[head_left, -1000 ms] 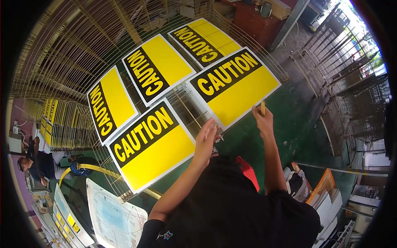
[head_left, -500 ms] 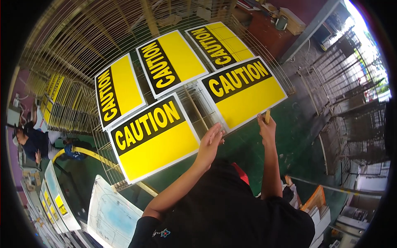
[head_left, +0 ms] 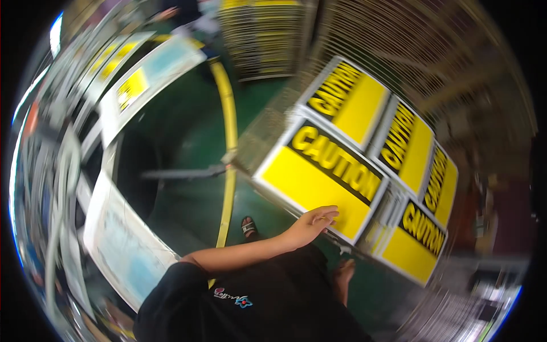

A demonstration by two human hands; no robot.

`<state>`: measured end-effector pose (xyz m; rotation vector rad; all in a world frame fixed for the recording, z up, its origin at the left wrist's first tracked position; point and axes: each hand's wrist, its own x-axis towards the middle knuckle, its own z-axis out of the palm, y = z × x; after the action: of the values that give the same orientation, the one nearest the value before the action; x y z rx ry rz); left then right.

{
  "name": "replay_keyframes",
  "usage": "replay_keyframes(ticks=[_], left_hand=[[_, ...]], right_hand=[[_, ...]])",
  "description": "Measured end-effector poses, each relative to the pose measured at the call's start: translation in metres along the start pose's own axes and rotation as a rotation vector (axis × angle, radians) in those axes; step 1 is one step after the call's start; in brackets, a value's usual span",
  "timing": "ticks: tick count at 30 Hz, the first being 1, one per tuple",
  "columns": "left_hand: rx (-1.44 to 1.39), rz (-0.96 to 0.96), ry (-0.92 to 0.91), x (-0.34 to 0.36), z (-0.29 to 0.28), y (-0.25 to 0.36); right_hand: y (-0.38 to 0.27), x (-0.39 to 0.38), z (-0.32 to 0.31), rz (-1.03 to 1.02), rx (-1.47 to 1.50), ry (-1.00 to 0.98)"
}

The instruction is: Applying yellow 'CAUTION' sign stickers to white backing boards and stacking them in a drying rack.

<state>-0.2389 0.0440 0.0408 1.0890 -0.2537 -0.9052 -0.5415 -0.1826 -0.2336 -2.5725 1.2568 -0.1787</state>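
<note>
Several rectangular yellow signs with black lettered bands and white borders lie side by side on a wire rack (head_left: pixel 256 137). My left hand (head_left: pixel 312 225) is at the near edge of the closest sign (head_left: pixel 310 185), its fingers stretched out and nothing in them; whether they touch the sign I cannot say. Lower and further right, my right hand (head_left: pixel 342 272) shows only in part beside my black shirt, small and blurred, so its fingers and anything in them do not show. Past it lies another sign (head_left: pixel 407 251), at the rack's right end.
White and pale blue panels (head_left: pixel 128 245) curve along the left, one with a small yellow label. A yellow band (head_left: pixel 229 142) runs between them and the rack on the green floor. A stacked rack (head_left: pixel 261 51) of yellow sheets stands behind; a person (head_left: pixel 185 12) is partly visible beyond.
The view has swung left, so the rack now sits to the right and the panels fill the left. My right hand has dropped away from the sign's edge; the tan flat piece it held no longer shows.
</note>
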Motion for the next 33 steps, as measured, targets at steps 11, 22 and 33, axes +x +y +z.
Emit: replay_keyframes(ticks=[11,22,33], left_hand=[[-0.224,0.284,0.714,-0.162,-0.161,0.005],[-0.505,0.432,1.298,-0.309,-0.281,-0.025],[-0.544,0.492,1.526,-0.396,-0.352,-0.019]], right_hand=[[-0.287,0.028,-0.016,-0.741,-0.237,-0.877],[-0.699,-0.132,0.032,-1.606,0.224,-0.635],[-0.863,-0.264,0.154,-1.612,0.294,-0.537]])
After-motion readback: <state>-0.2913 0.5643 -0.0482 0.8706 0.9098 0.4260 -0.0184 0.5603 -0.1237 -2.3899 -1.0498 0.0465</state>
